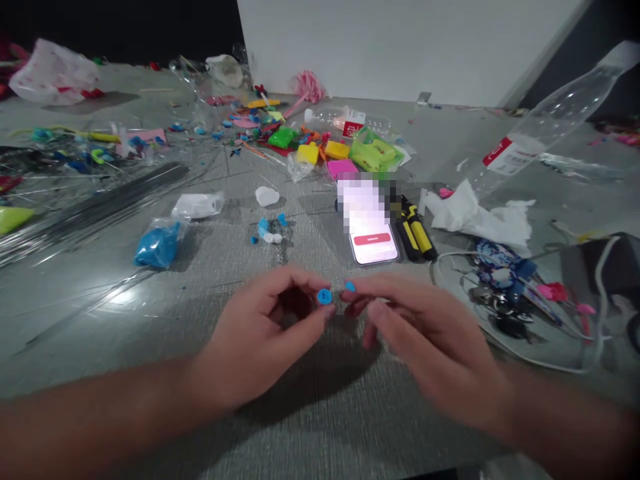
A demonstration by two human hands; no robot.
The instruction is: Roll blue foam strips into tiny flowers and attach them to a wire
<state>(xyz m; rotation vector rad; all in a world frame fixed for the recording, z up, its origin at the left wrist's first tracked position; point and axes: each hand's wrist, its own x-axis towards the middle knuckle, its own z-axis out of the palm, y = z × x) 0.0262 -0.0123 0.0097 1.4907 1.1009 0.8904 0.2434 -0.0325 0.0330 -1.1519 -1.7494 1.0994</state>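
My left hand [265, 333] pinches a small round blue clay piece [325, 297] between thumb and index finger. Close by on the right, my right hand [425, 333] has a smaller blue clay bit [350, 286] at the tip of its index finger. Its fingers are curled and the thumb sits a little back from the bit; some blur softens this hand. Beyond the hands, blue and white clay bits [270, 231] lie in a curve on the table, with a white clay lump [267, 196] behind them. A bag of blue clay [157, 245] rests to the left.
A lit phone [375, 247] lies ahead, beside yellow-and-black tools [417, 233]. White tissue [480, 217], a tilted plastic bottle [550, 120] and a white cable [603, 300] are on the right. Coloured clay packets [375, 153] and scraps lie at the back; dark wires [100, 207] stretch leftward.
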